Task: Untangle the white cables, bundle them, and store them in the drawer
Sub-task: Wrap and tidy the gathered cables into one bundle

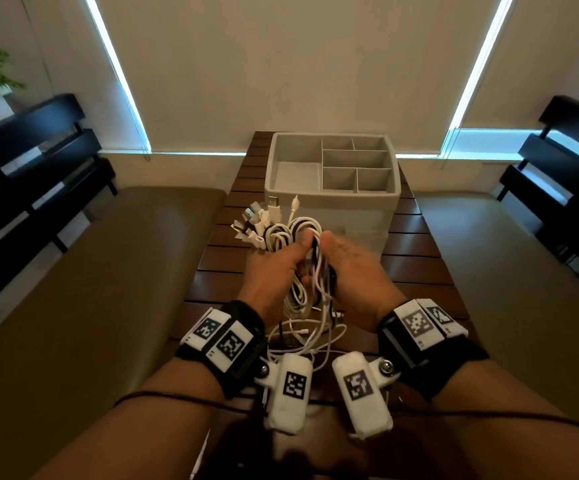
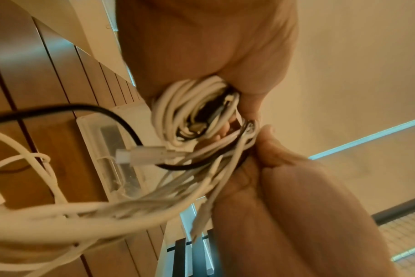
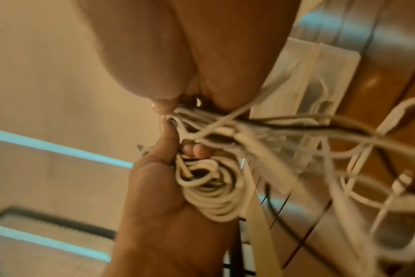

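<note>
The white cables (image 1: 301,258) are gathered into a long bundle held above the slatted wooden bench (image 1: 416,261), its long axis running from the person toward the grey drawer unit (image 1: 333,202). The far end, with a cluster of plugs (image 1: 256,220), points up and away to the front left, just short of the unit; the near end hangs down in loose strands (image 1: 308,337) between the wrists.

The left hand (image 1: 274,271) grips the bundle from the left, fingers curled round it and thumb on top. The right hand (image 1: 357,268) meets it from the right, thumb pressed along the cables and fingers wrapped underneath.

The head view alone shows the unit's open top tray (image 1: 395,181) with its dividers and the two padded seats (image 1: 125,254) flanking the bench. The left wrist view shows what that view hides: a tight coil (image 2: 187,110) under the palm, a white connector (image 2: 140,156) sticking out sideways, and a black cable (image 2: 66,110) threading among the white ones. The right wrist view shows the coil (image 3: 211,196) from the other side, lying in the left hand (image 3: 166,206), with the right hand's fingers (image 3: 159,107) pinching the strands above it.

The trailing strands are motion-blurred in both wrist views. The unit's clear front is hard to make out, so its contents cannot be told.
</note>
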Tool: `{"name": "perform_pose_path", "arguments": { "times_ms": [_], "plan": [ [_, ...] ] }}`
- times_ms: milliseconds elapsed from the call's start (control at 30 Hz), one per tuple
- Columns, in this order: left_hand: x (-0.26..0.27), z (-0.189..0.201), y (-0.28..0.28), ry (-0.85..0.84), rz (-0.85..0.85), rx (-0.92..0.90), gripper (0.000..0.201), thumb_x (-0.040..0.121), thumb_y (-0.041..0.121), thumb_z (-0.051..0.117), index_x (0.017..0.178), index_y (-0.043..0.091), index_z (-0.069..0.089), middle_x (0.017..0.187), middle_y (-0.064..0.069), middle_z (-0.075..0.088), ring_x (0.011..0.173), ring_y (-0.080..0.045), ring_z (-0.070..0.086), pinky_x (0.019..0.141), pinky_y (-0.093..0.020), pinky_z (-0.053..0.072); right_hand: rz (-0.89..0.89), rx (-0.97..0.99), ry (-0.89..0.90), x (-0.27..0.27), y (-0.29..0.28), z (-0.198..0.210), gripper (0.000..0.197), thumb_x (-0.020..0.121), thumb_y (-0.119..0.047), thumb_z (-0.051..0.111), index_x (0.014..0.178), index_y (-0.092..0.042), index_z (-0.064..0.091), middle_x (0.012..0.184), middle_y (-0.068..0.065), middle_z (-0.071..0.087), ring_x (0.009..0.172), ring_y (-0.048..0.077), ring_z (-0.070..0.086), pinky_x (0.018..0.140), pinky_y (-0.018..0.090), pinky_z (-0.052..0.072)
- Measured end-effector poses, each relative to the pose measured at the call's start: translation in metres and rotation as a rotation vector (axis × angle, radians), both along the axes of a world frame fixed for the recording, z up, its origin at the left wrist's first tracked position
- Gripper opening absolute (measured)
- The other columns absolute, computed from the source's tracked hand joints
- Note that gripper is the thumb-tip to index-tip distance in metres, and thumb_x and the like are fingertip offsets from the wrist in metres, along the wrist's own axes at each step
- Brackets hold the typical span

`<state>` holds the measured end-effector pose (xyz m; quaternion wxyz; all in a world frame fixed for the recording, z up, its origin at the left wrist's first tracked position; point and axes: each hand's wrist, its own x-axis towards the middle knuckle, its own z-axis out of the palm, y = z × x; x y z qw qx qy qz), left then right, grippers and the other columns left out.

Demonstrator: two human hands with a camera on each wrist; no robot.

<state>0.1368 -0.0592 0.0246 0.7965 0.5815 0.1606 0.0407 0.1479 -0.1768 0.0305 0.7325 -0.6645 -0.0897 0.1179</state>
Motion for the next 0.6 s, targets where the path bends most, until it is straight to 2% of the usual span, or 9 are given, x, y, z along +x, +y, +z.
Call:
{"name": "perform_pose_path", "arguments": {
  "times_ms": [100, 167, 233, 300, 367, 433, 533, 600],
  "plan": [
    [-0.001, 0.006, 0.003, 0.034, 0.009, 0.0, 0.028, 0.085, 0.032, 0.073, 0.069, 0.009, 0.069, 0.054, -0.008, 0.058, 0.046, -0.019, 0.056, 0.052, -0.03, 0.051, 0.013, -0.258, -0.126, 0.0, 0.0, -0.001, 0.035, 0.092, -0.04, 0.046, 0.088, -0.012, 0.066, 0.083, 0.023, 0.068, 0.076, 0.045, 0.063, 0.074, 0.058, 0.053],
    [-0.003, 0.006, 0.002, 0.047, -0.012, 0.001, 0.033, 0.085, 0.033, 0.072, 0.064, 0.008, 0.066, 0.049, -0.008, 0.054, 0.042, -0.018, 0.052, 0.046, -0.026, 0.049, -0.001, -0.354, -0.162, -0.001, 0.0, -0.002, 0.036, 0.094, -0.039, 0.045, 0.084, -0.009, 0.064, 0.08, 0.023, 0.067, 0.075, 0.045, 0.062, 0.072, 0.06, 0.051],
    [-0.005, 0.003, 0.0, 0.036, -0.049, -0.055, 0.028, 0.078, 0.031, 0.077, 0.069, 0.006, 0.069, 0.058, -0.012, 0.06, 0.049, -0.022, 0.058, 0.051, -0.029, 0.054, -0.016, -0.384, -0.154, -0.002, 0.0, -0.002, 0.036, 0.097, -0.034, 0.046, 0.083, -0.006, 0.063, 0.08, 0.023, 0.066, 0.076, 0.045, 0.062, 0.073, 0.06, 0.051],
    [-0.007, 0.0, 0.0, 0.035, -0.112, -0.092, 0.028, 0.068, 0.029, 0.081, 0.08, 0.005, 0.073, 0.074, -0.017, 0.069, 0.062, -0.027, 0.067, 0.061, -0.037, 0.058, -0.013, -0.372, -0.121, -0.002, -0.001, -0.001, 0.035, 0.098, -0.031, 0.047, 0.084, -0.003, 0.064, 0.083, 0.026, 0.066, 0.081, 0.048, 0.062, 0.074, 0.061, 0.051],
    [-0.009, 0.001, 0.003, 0.049, -0.206, -0.121, 0.023, 0.075, 0.017, 0.077, 0.09, 0.0, 0.072, 0.078, -0.017, 0.073, 0.065, -0.026, 0.071, 0.058, -0.034, 0.058, 0.006, -0.372, -0.103, -0.001, -0.002, 0.003, 0.032, 0.099, -0.025, 0.047, 0.089, -0.001, 0.065, 0.088, 0.027, 0.067, 0.083, 0.046, 0.063, 0.077, 0.058, 0.052],
    [-0.009, 0.003, 0.007, 0.059, -0.295, -0.137, 0.017, 0.08, 0.007, 0.072, 0.094, -0.002, 0.07, 0.079, -0.016, 0.074, 0.067, -0.024, 0.072, 0.058, -0.033, 0.058, 0.019, -0.341, -0.07, 0.002, -0.006, 0.005, 0.028, 0.099, -0.02, 0.046, 0.092, -0.003, 0.068, 0.092, 0.025, 0.069, 0.082, 0.037, 0.065, 0.078, 0.049, 0.054],
    [-0.007, 0.006, 0.011, 0.069, -0.366, -0.063, 0.031, 0.065, 0.007, 0.078, 0.095, -0.001, 0.073, 0.088, -0.019, 0.074, 0.078, -0.029, 0.073, 0.072, -0.039, 0.059, 0.064, -0.277, 0.007, 0.008, -0.013, 0.008, 0.025, 0.099, -0.021, 0.048, 0.09, -0.01, 0.069, 0.084, 0.017, 0.069, 0.075, 0.024, 0.063, 0.071, 0.036, 0.053],
    [-0.006, 0.006, 0.013, 0.054, -0.408, -0.012, 0.034, 0.061, 0.004, 0.079, 0.095, 0.0, 0.073, 0.092, -0.019, 0.074, 0.083, -0.03, 0.072, 0.078, -0.04, 0.058, 0.078, -0.287, -0.012, 0.01, -0.016, 0.009, 0.026, 0.098, -0.024, 0.051, 0.088, -0.009, 0.069, 0.077, 0.016, 0.067, 0.07, 0.024, 0.061, 0.068, 0.038, 0.052]
  ]
}}
